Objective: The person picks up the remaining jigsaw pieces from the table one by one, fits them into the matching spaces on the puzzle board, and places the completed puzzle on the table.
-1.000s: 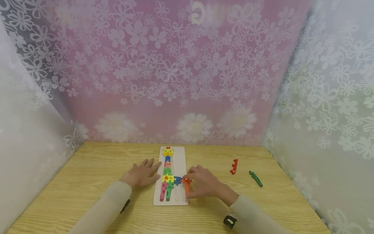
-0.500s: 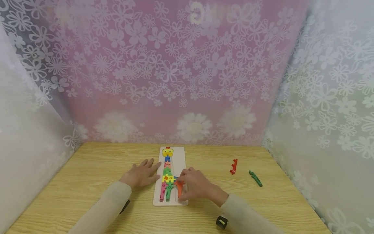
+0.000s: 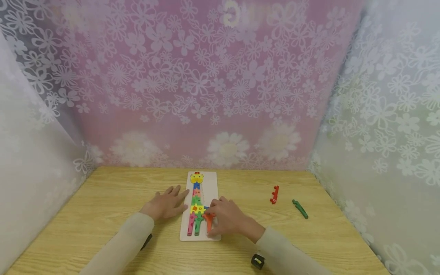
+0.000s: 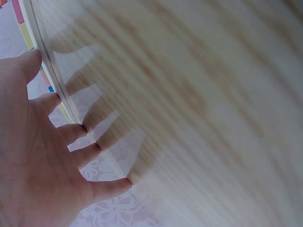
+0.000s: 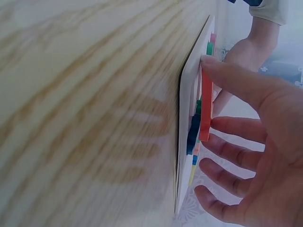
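A white puzzle board [image 3: 210, 185] lies on the table, bearing a giraffe puzzle with a yellow head [image 3: 197, 178] and coloured, numbered pieces. My right hand [image 3: 228, 219] pinches an orange leg-shaped puzzle piece [image 3: 209, 221] between thumb and fingers, over the board's lower right part. In the right wrist view the orange piece [image 5: 207, 101] stands a little proud of the dark blue piece [image 5: 193, 134]. Beside the board's left edge, my left hand [image 3: 165, 205] rests with fingers spread; its thumb and index fingertip touch that edge in the left wrist view.
Two loose puzzle pieces lie to the right on the wooden table [image 3: 113, 198]: a red one [image 3: 274, 195] and a green one [image 3: 300, 209]. Flower-patterned curtains [image 3: 220, 95] enclose the back and both sides of the table.
My right hand has moved left with the orange piece, from the board's right edge to beside the green leg, now overlapping the blue piece. The left hand has stayed in place.
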A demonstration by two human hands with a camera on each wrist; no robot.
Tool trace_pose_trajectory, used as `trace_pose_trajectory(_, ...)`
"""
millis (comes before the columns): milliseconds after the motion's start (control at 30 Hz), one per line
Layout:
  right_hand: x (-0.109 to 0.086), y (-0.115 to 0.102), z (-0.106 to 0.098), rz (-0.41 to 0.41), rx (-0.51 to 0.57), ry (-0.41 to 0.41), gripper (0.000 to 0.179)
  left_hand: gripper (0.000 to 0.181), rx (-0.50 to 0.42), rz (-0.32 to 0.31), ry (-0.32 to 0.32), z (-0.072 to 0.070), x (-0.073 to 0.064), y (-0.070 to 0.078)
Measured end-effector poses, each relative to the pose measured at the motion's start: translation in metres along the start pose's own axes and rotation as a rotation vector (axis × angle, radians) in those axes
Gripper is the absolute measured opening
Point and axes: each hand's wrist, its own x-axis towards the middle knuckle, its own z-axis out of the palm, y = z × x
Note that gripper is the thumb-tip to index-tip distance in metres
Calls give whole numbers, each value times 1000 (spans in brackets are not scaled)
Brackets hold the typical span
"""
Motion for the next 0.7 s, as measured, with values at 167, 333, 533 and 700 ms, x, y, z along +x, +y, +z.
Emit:
trace_pose_trajectory(167, 2, -1, 0, 25, 11, -21, 59, 69, 0, 0, -7, -1, -1, 0)
trace_pose_trajectory(333, 3, -3, -1, 33, 17, -31, 60, 69, -6, 8, 0, -3, -1, 1)
trace_pose_trajectory(533, 4, -3, 0, 37, 16, -29, 61, 69, -2, 8, -5, -3, -2, 0)
trace_pose_trajectory(700, 4, -4, 2, 40, 48, -28, 60, 69, -7, 4, -15, -3, -3, 1)
